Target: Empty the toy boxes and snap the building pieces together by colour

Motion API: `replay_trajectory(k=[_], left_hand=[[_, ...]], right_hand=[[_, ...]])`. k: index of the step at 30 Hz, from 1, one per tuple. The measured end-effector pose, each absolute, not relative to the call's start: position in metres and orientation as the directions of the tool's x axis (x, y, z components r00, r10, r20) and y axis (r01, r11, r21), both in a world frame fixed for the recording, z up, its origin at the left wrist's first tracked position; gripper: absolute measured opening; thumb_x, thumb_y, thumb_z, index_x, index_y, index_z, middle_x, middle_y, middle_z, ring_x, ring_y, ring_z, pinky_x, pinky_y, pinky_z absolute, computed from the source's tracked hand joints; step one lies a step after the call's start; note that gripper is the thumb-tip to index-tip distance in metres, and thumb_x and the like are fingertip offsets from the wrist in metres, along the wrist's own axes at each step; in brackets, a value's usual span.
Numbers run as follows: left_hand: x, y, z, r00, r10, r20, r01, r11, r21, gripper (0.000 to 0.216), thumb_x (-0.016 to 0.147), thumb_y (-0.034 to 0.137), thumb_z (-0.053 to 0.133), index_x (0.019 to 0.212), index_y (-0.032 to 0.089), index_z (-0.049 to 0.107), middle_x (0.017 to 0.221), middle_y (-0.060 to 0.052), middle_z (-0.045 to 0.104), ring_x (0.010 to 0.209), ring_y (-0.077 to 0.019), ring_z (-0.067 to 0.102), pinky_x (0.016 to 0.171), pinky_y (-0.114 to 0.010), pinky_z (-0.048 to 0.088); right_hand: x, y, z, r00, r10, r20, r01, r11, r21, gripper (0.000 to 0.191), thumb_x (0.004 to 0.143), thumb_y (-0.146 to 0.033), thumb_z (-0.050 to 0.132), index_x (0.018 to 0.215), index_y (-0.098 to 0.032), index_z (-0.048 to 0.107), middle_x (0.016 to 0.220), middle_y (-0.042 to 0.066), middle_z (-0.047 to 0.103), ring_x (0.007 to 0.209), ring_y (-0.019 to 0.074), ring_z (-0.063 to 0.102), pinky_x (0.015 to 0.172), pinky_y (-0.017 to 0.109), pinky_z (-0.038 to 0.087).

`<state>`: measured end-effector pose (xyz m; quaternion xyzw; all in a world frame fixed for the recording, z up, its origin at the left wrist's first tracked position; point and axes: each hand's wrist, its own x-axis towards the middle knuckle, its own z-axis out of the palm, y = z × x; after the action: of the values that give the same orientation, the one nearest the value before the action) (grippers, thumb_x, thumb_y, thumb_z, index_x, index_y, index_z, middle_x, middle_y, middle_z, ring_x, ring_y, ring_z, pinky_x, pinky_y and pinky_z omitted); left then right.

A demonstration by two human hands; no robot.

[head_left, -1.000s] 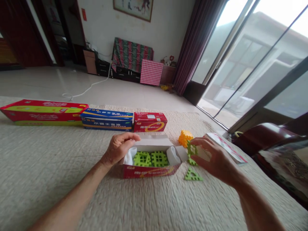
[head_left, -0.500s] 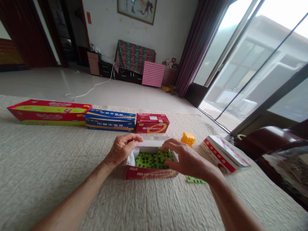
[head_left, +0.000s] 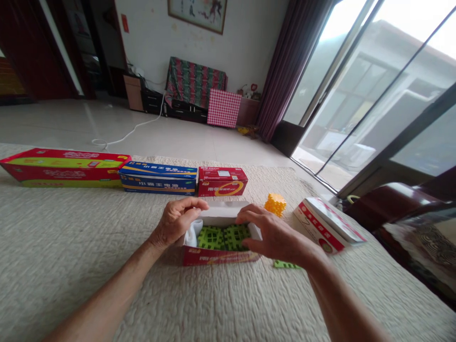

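An open red box point(head_left: 221, 258) stands on the quilted surface, its white back flap point(head_left: 223, 213) raised. Inside lie two green plastic lattice pieces point(head_left: 211, 237), side by side, with a crumpled white bag point(head_left: 193, 232) at the left end. My left hand point(head_left: 178, 221) is at the box's left side, with thumb and index finger closed at the flap's left edge. Over the right end of the box is my right hand point(head_left: 272, 232), thumb and fingers apart, close to the right green piece point(head_left: 235, 237) with nothing visibly gripped.
Behind stand a long red-and-green box point(head_left: 67, 168), a blue box point(head_left: 158, 178) and a closed red box point(head_left: 223, 181). To the right are a stack of yellow pieces point(head_left: 275, 204), a white-and-red box point(head_left: 329, 225) and a loose green piece point(head_left: 287, 264), partly hidden by my right arm.
The right green piece, tilted up under my right fingers before, now lies level in the box beside the other. My left hand stays at the flap. The view has shifted slightly.
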<state>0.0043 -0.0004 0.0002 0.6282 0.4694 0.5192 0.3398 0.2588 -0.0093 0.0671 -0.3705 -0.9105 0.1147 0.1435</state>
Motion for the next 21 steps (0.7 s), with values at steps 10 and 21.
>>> replay_trajectory(k=[10,21], left_hand=[[0.001,0.0,-0.004,0.022,0.962,0.274,0.234,-0.271,0.934,0.021,0.076,0.033,0.061,0.086,0.019,0.073,0.079,-0.003,0.072,0.063,-0.0146,0.061,0.054,-0.02,0.045],[0.0,0.0,-0.005,0.006,0.971,0.237,0.238,-0.232,0.943,0.023,0.075,0.035,0.062,0.086,0.018,0.073,0.08,-0.002,0.072,0.062,-0.0141,0.06,0.053,-0.019,0.044]], right_hand=[[0.354,0.001,0.059,-0.425,0.866,0.262,0.835,0.487,-0.256,0.033,0.074,-0.009,0.053,0.103,-0.022,0.061,0.106,0.004,0.066,0.097,0.0182,0.062,0.09,0.038,0.05],[0.385,0.013,0.007,-0.438,0.899,0.008,0.877,0.43,-0.214,0.037,0.065,-0.01,0.058,0.099,-0.024,0.06,0.102,0.005,0.066,0.091,0.0207,0.064,0.082,0.035,0.052]])
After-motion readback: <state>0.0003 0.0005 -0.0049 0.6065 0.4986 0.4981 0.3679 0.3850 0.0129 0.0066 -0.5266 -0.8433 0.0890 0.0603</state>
